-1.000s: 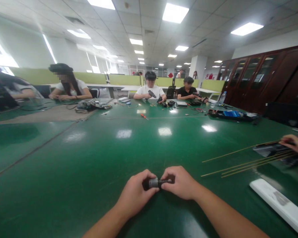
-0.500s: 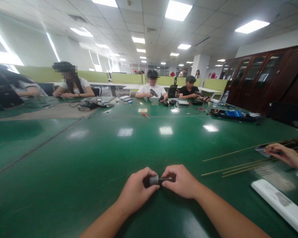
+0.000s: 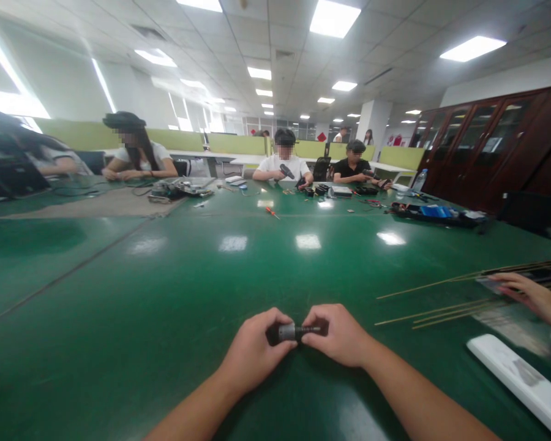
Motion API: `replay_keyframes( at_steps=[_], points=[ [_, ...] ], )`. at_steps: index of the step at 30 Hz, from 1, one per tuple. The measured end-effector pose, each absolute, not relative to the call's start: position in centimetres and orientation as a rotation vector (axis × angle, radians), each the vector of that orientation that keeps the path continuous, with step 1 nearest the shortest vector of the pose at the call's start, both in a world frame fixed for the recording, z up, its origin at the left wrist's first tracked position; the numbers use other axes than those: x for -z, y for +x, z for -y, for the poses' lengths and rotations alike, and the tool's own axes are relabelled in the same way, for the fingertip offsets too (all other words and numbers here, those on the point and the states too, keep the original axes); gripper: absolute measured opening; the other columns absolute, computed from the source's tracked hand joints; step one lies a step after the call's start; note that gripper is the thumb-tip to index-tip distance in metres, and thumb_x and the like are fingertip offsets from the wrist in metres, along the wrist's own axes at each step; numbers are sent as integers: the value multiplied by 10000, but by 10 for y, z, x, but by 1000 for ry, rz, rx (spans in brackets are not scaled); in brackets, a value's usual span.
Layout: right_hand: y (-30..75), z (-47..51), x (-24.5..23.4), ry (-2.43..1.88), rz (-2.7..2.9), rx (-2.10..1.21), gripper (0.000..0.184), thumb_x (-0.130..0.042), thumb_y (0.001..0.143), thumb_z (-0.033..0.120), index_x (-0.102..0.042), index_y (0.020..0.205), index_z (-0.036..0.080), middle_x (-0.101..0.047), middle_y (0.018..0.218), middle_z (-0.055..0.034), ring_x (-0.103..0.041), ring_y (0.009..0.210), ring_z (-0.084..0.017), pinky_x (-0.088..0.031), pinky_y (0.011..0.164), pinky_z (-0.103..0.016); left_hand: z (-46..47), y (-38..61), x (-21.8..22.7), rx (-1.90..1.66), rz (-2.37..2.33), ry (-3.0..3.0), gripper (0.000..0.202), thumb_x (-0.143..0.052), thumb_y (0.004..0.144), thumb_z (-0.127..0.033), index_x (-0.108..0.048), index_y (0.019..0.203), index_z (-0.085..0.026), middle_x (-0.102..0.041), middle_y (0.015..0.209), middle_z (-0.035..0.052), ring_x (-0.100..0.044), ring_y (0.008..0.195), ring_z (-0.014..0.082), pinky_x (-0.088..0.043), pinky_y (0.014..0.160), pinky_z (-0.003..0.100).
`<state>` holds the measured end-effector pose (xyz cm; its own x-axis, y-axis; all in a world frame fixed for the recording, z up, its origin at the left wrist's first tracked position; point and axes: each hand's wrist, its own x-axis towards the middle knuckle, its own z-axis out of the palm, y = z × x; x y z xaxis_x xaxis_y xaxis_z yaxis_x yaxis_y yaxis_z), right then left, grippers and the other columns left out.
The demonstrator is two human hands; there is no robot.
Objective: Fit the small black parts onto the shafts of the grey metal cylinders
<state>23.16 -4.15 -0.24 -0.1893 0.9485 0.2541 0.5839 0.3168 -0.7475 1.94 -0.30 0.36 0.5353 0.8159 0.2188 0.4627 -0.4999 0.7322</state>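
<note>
Close in front of me, a small grey metal cylinder [image 3: 287, 332] lies level between my hands, with a dark collar and a thin ridged shaft [image 3: 308, 329] sticking out to the right. My left hand [image 3: 252, 343] is closed round the cylinder's left end, thumb below and fingers above. On the shaft side, my right hand [image 3: 337, 334] has its thumb and fingertips curled round the shaft and close to the collar. The far end of the cylinder is hidden in the left palm. Both hands are low over the green table [image 3: 174, 306]. The part's exact kind is unclear.
On the right lie several thin brass-coloured rods [image 3: 441, 315], with a co-worker's hand [image 3: 530, 294] over them. A long white case [image 3: 523, 380] is nearer me. Farther off are an orange screwdriver [image 3: 272, 212], a black tray [image 3: 436, 212] and people working across the table.
My hands keep nearly the same grip on the metal part. The co-worker's hand at right has shifted slightly, and the whole view has moved a little.
</note>
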Motion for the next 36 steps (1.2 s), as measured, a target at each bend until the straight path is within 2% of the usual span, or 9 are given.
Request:
replay_keyframes(
  at_steps=[10,25,36],
  points=[
    [234,42,-1,-1362,1882,-630,46,-723,751,186,-714,796,186,-690,737,4,-605,681,-149,-413,629,-238,5,20,-8,-755,-1029,2175,163,-707,764,-249,-667,918,-216,-715,898,13,-660,855,210,-467,772,314],
    [238,42,2,-1352,1880,-629,60,-711,761,176,-708,820,182,-695,755,-1,-616,695,-150,-430,647,-239,4,19,-9,-761,-1039,2157,168,-711,754,-221,-664,915,-214,-715,890,2,-660,852,200,-462,777,304],
    [239,42,1,-1353,1886,-625,57,-706,769,179,-704,826,184,-667,718,7,-590,644,-140,-425,607,-232,3,19,-9,-764,-1052,2155,159,-708,755,-226,-657,905,-213,-713,872,-3,-662,831,198,-466,753,297]
  ],
)
